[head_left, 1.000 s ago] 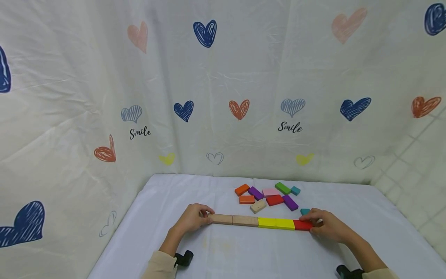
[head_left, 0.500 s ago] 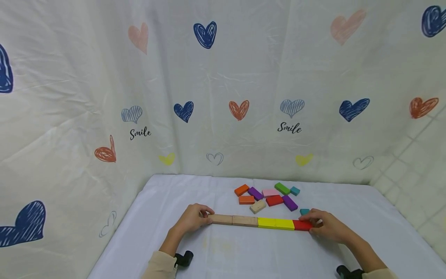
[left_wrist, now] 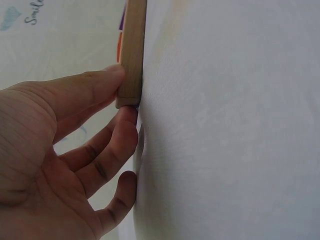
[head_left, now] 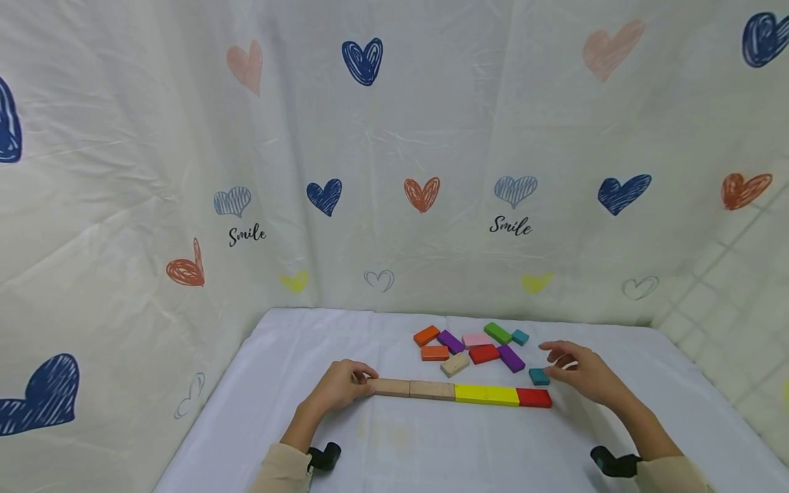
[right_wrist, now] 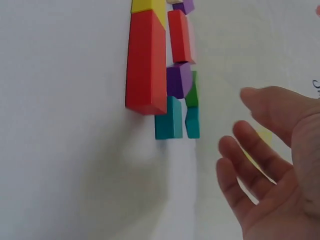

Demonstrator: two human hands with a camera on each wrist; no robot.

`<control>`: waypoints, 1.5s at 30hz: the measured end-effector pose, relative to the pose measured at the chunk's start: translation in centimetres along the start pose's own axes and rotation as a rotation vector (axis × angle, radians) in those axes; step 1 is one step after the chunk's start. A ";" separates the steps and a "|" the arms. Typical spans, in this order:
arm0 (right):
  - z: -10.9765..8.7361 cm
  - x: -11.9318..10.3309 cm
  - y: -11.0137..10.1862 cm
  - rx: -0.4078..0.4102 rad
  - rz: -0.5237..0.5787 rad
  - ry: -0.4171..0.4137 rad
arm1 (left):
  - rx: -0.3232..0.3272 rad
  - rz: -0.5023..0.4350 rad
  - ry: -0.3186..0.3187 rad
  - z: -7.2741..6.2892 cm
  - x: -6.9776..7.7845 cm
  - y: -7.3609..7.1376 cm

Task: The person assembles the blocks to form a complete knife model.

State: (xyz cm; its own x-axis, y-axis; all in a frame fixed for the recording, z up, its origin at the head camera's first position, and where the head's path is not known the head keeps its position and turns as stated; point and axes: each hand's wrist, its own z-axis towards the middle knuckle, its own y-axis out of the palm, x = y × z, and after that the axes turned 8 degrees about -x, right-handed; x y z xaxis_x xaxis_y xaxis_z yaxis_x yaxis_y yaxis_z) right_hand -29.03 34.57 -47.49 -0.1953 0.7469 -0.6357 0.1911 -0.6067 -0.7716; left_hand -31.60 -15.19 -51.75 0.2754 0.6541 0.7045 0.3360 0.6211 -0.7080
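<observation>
On the white-covered table a straight row of blocks runs left to right: two plain wooden blocks (head_left: 432, 390), a yellow stretch (head_left: 487, 395) and a red block (head_left: 534, 398) at the right end. My left hand (head_left: 341, 385) holds the outer end of the leftmost wooden block (left_wrist: 132, 55), the thumb against it and fingertips at its end face. Beyond the red block my right hand (head_left: 582, 373) hovers with loosely bent fingers and nothing in them. Close to its fingers lies a small teal block (head_left: 539, 376); in the right wrist view a gap separates the hand from the blocks.
Behind the row lie scattered blocks: orange (head_left: 435, 353), purple (head_left: 511, 358), another red block (head_left: 484, 354), pink (head_left: 477, 340), green (head_left: 498, 333), a second teal block (head_left: 520, 337) and a beige block (head_left: 455, 365). A heart-printed curtain (head_left: 394, 239) hangs behind the table.
My right hand has let go of the red block and moved up and right, away from the row's end. The nearer teal block is now fully in sight. My left hand stays put.
</observation>
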 end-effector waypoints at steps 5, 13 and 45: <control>1.7 0.3 1.0 0.061 0.080 -0.029 | -0.001 0.000 -0.002 0.0 -0.1 -0.1; 4.1 0.7 3.2 -0.026 0.140 0.024 | -0.001 -0.004 0.009 0.0 -0.3 0.0; 3.7 -1.4 2.2 0.009 -0.060 -0.031 | -0.007 -0.005 -0.012 0.0 -0.1 0.0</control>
State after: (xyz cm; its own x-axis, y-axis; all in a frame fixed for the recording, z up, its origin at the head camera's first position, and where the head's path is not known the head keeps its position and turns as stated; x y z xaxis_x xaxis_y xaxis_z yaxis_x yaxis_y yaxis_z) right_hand -31.85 31.19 -48.34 -0.2358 0.7733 -0.5886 0.1691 -0.5637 -0.8085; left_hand -31.68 -15.27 -51.84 0.2634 0.6562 0.7071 0.3439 0.6209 -0.7044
